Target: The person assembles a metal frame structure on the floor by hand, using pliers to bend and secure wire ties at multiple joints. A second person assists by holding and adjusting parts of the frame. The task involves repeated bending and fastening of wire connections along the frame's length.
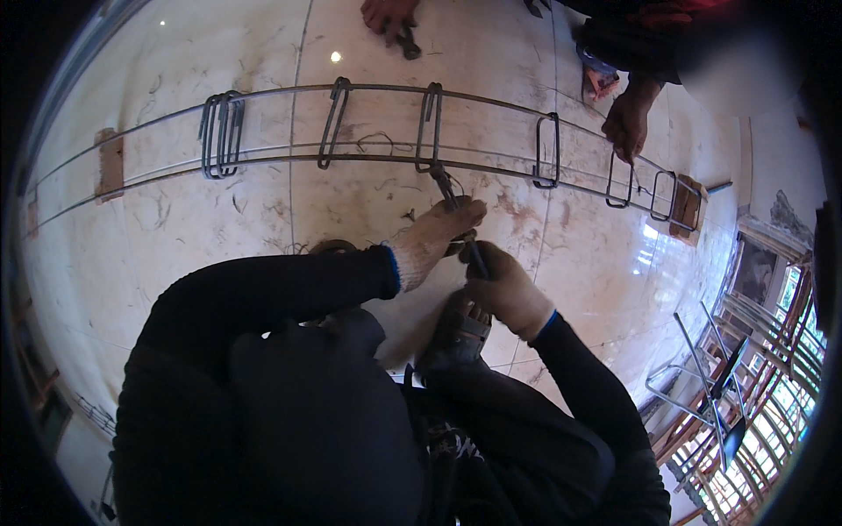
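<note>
Head view: both gloved hands are gripping a hooked tying tool (456, 215) just below the rebar cage (368, 123). The left hand (438, 232) is closing on its shaft, the right hand (504, 289) on its handle.

I see both hands gloved, close together over a pale tiled floor (526, 53). The left hand (437, 235) and right hand (502, 285) grip pincers (456, 215), whose nose meets a stirrup (428, 127) on the long rebar cage (368, 123). More stirrups sit along the bars. Another person's hand (628, 123) touches the cage at far right. A sandalled foot (458, 333) sits below the hands.
</note>
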{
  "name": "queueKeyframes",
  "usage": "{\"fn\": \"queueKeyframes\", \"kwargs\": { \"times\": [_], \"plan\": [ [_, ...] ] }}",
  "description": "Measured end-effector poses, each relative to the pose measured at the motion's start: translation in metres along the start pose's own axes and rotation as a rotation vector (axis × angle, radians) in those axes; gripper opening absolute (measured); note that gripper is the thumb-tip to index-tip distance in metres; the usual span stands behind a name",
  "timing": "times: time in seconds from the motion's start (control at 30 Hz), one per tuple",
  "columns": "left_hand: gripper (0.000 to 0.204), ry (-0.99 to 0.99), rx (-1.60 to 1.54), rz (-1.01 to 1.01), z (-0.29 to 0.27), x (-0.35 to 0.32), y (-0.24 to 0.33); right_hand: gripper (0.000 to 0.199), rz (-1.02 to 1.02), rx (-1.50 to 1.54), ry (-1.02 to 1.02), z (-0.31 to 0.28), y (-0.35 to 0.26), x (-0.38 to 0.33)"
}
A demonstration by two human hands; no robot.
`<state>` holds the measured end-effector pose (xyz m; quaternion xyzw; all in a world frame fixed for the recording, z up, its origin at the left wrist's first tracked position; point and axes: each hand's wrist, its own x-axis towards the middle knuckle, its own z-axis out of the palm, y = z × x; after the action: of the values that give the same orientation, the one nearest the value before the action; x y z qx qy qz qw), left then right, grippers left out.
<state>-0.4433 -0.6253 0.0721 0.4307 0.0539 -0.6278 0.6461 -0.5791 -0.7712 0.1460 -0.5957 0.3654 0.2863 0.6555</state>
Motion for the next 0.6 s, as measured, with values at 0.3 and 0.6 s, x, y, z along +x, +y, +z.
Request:
{"fn": "queueKeyframes", "kwargs": {
  "times": [0.3, 0.6],
  "plan": [
    [0.065, -0.092, 0.236, -0.086, -0.006, 0.007, 0.010, 0.037, 0.191, 0.418, -0.032, 0.016, -0.025, -0.011],
    [0.049, -0.075, 0.023, 0.028, 0.000, 0.021, -0.003, 0.035, 0.282, 1.072, -0.741, -0.026, 0.004, 0.012]
  ]
}}
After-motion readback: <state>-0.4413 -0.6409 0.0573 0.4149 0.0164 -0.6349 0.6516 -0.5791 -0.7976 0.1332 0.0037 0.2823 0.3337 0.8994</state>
